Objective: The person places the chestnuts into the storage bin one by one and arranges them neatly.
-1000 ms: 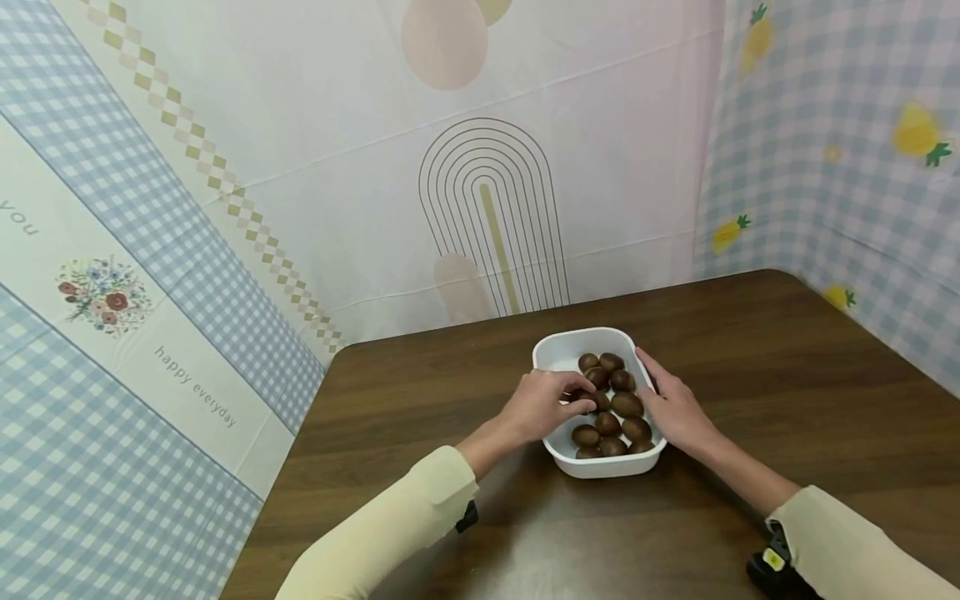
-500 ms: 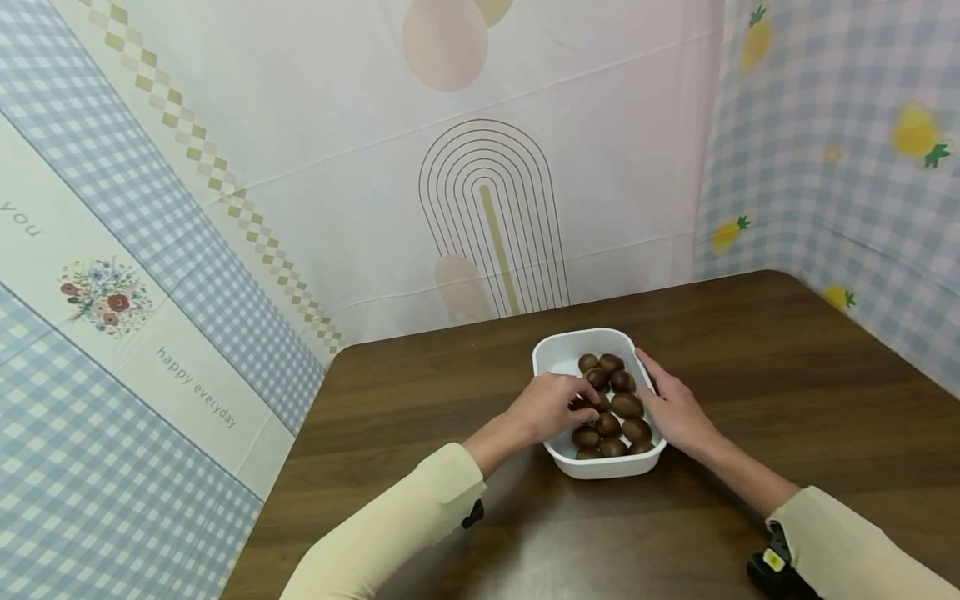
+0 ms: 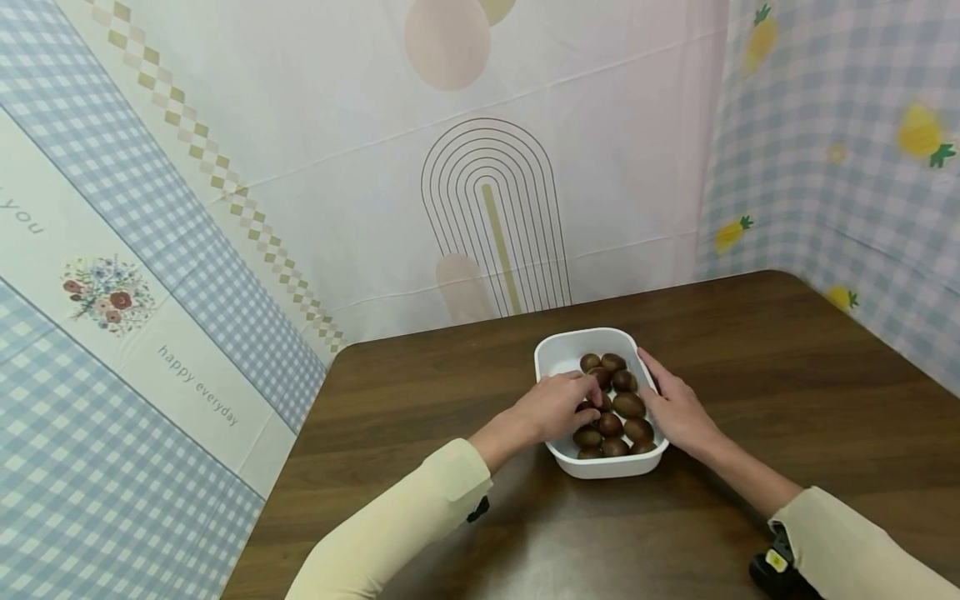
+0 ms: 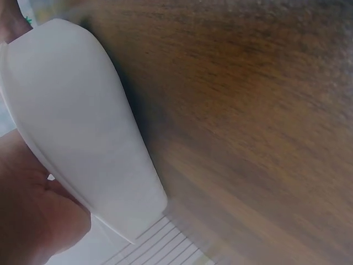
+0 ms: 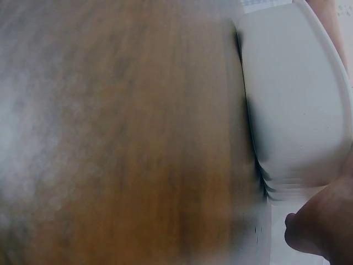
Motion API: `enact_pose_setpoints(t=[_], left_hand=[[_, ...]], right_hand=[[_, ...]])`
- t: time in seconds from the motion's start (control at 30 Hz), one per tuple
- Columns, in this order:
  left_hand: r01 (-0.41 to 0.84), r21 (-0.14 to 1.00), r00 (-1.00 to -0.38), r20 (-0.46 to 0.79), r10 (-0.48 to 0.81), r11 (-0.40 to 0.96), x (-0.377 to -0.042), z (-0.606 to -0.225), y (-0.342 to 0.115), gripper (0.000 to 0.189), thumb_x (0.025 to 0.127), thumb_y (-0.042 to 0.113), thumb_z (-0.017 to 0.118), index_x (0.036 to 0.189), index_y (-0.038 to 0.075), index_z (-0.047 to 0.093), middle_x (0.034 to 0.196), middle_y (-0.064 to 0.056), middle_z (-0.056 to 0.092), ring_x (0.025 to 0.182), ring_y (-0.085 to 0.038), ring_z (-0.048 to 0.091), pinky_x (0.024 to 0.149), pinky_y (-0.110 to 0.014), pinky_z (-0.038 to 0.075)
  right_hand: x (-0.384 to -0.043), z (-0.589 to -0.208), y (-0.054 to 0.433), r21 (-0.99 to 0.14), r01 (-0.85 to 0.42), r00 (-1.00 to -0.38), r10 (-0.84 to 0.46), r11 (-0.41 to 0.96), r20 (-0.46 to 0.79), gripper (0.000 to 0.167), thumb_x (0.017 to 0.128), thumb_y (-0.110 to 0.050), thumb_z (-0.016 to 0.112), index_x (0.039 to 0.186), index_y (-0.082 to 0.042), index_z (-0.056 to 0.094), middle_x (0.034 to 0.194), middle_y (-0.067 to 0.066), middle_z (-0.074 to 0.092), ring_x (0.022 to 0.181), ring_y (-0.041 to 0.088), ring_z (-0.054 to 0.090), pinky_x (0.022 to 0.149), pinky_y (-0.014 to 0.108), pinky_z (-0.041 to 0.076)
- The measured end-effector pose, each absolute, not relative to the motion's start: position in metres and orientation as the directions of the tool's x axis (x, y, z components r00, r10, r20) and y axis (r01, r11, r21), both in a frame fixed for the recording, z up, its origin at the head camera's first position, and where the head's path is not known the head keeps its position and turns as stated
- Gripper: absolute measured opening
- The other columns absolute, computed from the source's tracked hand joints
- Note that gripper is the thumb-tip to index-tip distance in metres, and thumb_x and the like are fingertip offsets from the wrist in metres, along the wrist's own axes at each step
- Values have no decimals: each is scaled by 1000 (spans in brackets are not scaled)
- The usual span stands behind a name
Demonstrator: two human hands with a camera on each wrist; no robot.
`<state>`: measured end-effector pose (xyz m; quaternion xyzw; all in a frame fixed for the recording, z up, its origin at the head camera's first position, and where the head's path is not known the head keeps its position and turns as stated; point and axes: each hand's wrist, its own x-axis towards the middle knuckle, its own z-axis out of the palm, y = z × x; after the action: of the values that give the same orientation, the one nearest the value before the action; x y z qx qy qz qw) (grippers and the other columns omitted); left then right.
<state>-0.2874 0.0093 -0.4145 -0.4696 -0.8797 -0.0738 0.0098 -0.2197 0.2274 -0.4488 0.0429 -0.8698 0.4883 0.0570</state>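
A white rectangular tub (image 3: 607, 468) stands on the table in the head view, holding several dark brown, glossy oval fruits (image 3: 627, 406). My left hand (image 3: 553, 406) reaches over its left rim, with the fingers and thumb curled about a brown oval fruit (image 3: 586, 407) in the middle; the hand hides part of it. The right hand (image 3: 677, 412) grips the right rim, thumb at the inside and fingers along the outer wall. The left wrist view shows the tub's side (image 4: 83, 121) with the left hand (image 4: 38, 204) over the rim. In the right wrist view, the right hand (image 5: 325, 221) is at the tub's near corner.
The dark wooden table (image 3: 420, 392) extends around the tub on all sides. Behind it hangs a pale patterned cloth (image 3: 615, 150), with blue checked cloth (image 3: 847, 208) at the right and more at the left. A black wrist device (image 3: 776, 567) sits under the right sleeve.
My left hand has shifted slightly to the right inside the tub, its fingers moving among the middle fruits. The right hand keeps its hold on the rim, and the tub stays in place.
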Motion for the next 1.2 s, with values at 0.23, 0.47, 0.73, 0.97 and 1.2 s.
enact_pose_setpoints(t=[0.23, 0.47, 0.73, 0.97, 1.2], left_hand=[[822, 108, -566, 54, 823, 559, -286, -412, 10, 13, 106, 27, 69, 112, 18, 61, 110, 4, 62, 88, -8, 58, 78, -24, 50], [827, 140, -559, 98, 823, 545, -286, -415, 8, 12, 105, 22, 70, 112, 16, 62, 113, 2, 68, 94, -9, 62, 84, -22, 51], [817, 259, -557, 123, 821, 516, -293, -413, 5, 15, 104, 13, 72, 118, 12, 69, 117, 2, 74, 107, -7, 70, 92, -14, 50], [757, 466, -583, 167, 795, 458, -303, -409, -5, 19, 106, 11, 68, 124, 7, 71, 120, 1, 75, 107, -3, 71, 91, -13, 52], [640, 696, -609, 199, 768, 327, -315, -408, -21, 22, 105, 8, 68, 125, 0, 73, 115, -5, 78, 105, -18, 74, 89, -29, 60]], right_hand=[[-220, -449, 228, -844, -126, -991, -19, 521, 136, 66, 110, -10, 39, 170, -6, 13, 167, 36, 24, 148, 56, 33, 110, 70, 40], [-220, -450, 228, -837, -127, -990, -16, 532, 140, 66, 109, -10, 40, 170, -6, 15, 166, 36, 25, 146, 55, 36, 109, 69, 41], [-220, -450, 228, -831, -130, -989, -16, 540, 145, 66, 109, -10, 41, 170, -5, 15, 166, 36, 26, 146, 56, 36, 108, 69, 42], [-220, -450, 230, -835, -118, -991, -11, 537, 133, 67, 108, -9, 41, 170, -6, 16, 166, 36, 26, 146, 55, 37, 105, 68, 46], [-222, -454, 233, -870, -98, -994, -10, 484, 106, 68, 109, -12, 41, 171, -6, 11, 169, 33, 21, 151, 54, 29, 112, 69, 38]])
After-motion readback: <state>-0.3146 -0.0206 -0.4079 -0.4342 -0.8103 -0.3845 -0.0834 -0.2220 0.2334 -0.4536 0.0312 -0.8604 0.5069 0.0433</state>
